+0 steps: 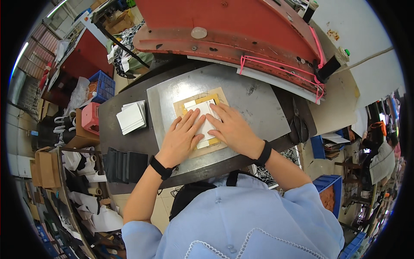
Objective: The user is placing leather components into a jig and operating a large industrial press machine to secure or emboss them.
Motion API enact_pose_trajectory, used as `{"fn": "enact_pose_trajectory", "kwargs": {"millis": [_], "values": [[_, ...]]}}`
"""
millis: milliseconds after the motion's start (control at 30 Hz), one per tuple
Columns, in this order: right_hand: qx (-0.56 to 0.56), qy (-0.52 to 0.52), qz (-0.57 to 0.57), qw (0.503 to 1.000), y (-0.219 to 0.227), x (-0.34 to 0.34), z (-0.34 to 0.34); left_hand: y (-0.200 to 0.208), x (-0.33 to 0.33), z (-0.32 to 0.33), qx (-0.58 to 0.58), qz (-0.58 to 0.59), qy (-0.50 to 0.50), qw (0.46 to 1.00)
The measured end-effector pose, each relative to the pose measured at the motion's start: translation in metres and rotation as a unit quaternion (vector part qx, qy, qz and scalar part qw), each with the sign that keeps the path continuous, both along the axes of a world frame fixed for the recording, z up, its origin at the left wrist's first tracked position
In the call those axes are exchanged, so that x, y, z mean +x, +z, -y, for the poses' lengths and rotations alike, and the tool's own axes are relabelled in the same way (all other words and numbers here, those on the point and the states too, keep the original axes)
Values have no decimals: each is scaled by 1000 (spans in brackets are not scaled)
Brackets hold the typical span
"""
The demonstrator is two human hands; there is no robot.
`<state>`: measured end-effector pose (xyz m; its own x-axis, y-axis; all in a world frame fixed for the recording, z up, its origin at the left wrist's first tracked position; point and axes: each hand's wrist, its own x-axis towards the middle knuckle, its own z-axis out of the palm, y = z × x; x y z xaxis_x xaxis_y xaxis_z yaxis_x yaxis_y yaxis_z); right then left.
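Observation:
Both my hands lie on a white rectangular piece (206,130), with their fingertips close together near its middle. My left hand (182,134) is spread flat over its left side. My right hand (234,128) rests over its right side, fingers stretched out. Under the white piece is a yellow block or frame (210,99), set on a thin tan board (221,97). The board lies on a grey metal plate (263,108). Left of the plate sits a stack of white pieces (130,118). My hands hide parts of the white piece and its edges.
A large red machine (211,28) overhangs the table's far side, with pink cord (276,65) along its edge. Scissors (297,123) lie at the table's right end. Several black pieces (126,166) stand at the near left. A pink stool (90,118) and blue crate (103,86) are beyond.

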<state>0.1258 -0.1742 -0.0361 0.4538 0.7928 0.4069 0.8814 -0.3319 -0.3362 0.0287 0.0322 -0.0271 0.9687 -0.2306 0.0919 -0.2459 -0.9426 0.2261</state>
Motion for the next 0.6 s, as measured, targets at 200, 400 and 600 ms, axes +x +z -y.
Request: {"fn": "enact_pose_trajectory", "kwargs": {"millis": [200, 400, 600], "values": [[-8, -1, -2, 1000, -9, -3, -3, -1, -1, 0, -43, -9, -2, 999], [-7, 12, -16, 1000, -6, -1, -2, -2, 2, -10, -113, -1, -10, 994], [-40, 7, -5, 999, 1, -6, -7, 3, -5, 2, -53, 89, 5, 995]]}}
